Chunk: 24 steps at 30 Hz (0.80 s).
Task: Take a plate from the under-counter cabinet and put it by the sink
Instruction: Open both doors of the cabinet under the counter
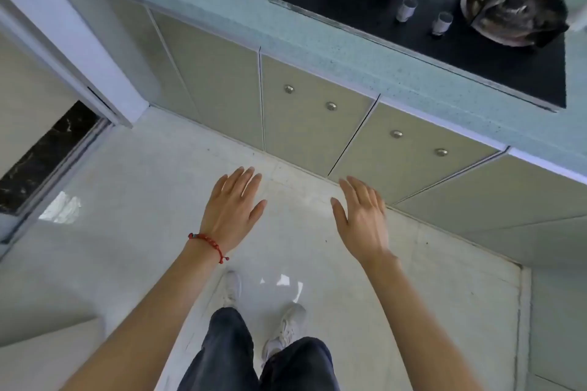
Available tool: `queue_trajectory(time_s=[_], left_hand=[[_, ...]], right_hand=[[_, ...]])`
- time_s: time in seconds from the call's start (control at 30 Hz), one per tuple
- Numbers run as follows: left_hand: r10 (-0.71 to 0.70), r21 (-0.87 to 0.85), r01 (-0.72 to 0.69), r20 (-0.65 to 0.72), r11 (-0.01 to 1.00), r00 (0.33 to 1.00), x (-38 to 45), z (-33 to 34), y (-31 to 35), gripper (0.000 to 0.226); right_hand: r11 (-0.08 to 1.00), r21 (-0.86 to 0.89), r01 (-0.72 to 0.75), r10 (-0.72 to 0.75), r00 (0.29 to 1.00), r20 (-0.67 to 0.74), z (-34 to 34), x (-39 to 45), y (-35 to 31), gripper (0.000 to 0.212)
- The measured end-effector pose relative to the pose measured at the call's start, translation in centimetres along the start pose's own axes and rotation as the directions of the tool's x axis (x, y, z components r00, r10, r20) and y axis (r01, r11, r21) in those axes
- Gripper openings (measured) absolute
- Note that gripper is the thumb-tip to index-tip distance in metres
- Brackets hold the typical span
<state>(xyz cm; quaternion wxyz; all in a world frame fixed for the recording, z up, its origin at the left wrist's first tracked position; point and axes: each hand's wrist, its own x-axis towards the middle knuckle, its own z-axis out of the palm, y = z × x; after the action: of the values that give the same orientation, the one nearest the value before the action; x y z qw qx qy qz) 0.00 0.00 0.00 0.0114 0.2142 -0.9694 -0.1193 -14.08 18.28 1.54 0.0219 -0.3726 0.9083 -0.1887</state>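
Observation:
I stand in front of the under-counter cabinet [305, 124], whose beige doors are all closed. Round metal knobs [331, 106] sit near the top of the middle doors. My left hand [233, 209], with a red bead bracelet at the wrist, is stretched out palm down over the floor, fingers apart and empty. My right hand [362, 219] is held out the same way, its fingertips just below the seam between two doors. Neither hand touches the cabinet. No plate and no sink are in view.
A pale blue countertop [222, 0] runs above the cabinets. A black gas hob [444, 38] with two burners and two knobs sits on it at the right. A doorway with a dark threshold [47, 155] lies at the left. The floor is light tile.

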Motion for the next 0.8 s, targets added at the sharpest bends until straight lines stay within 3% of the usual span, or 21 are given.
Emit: queue_trajectory(time_s=[0.8], left_hand=[[-0.242, 0.053, 0.247, -0.087, 0.968, 0.966, 2.2, -7.1, -29.2, 0.045]], right_hand=[[0.941, 0.067, 0.331, -0.335, 0.939, 0.078, 12.5, 17.6, -26.9, 0.033]])
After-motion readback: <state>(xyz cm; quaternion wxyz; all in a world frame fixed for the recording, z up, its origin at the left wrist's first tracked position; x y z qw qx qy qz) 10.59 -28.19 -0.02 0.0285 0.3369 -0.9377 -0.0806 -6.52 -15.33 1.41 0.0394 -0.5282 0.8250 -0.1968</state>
